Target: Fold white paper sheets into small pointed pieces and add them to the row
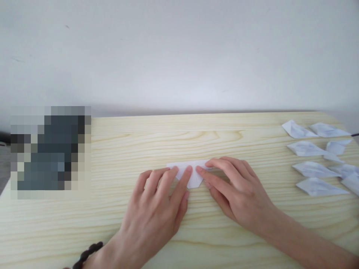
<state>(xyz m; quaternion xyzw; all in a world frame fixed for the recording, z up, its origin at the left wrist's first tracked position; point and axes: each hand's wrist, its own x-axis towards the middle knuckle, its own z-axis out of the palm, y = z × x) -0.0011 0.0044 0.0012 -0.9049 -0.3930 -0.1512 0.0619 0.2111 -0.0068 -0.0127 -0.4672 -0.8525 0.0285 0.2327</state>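
A small piece of folded white paper lies flat on the pale wood-grain table, with a straight far edge and a narrower near end. My left hand rests on its left part, fingers stretched out and the fingertips pressing the sheet down. From the other side my right hand touches the right part, index fingertip near the middle and the other fingers along the far right edge. Both hands are open, lying on the paper rather than gripping it. Fingers cover parts of its left and right sides.
Several folded white paper pieces with pointed ends lie in rows at the table's right. A dark, pixelated object is at the left. The table runs back to a white wall. A dark bead bracelet circles my left wrist.
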